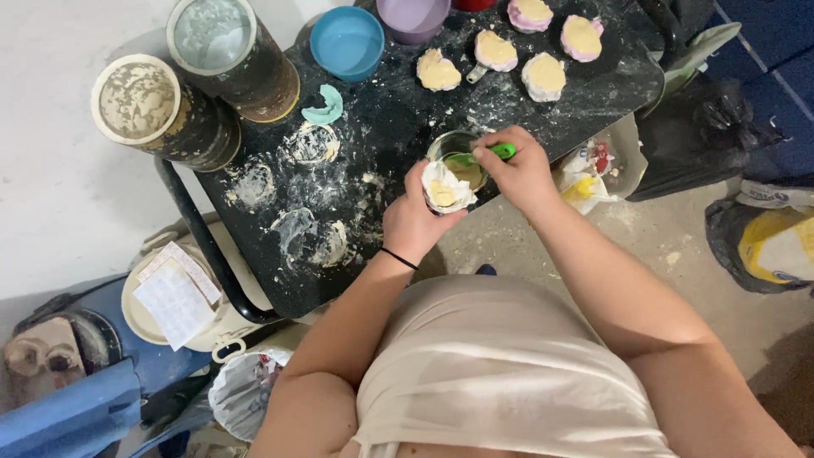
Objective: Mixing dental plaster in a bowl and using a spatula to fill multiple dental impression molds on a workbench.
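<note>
My left hand [413, 222] holds a small white mold [446, 188] with pale yellow paste in it, at the near edge of the black table [390, 119]. My right hand [519, 170] grips a green-handled tool [492, 153] over a clear cup [454, 153] of the same paste, just beyond the mold. Several filled molds with yellow paste lie at the table's far right, among them a white one [438, 71] and a pink one [582, 37]. A black band circles my left wrist.
Two dusty cylindrical containers [161, 110] [231, 53] stand at the table's left. A blue bowl [347, 42], a purple cup [413, 17] and a teal mold piece [325, 107] sit at the far side. Bags [772, 246] and a lidded white bucket [174, 297] crowd the floor.
</note>
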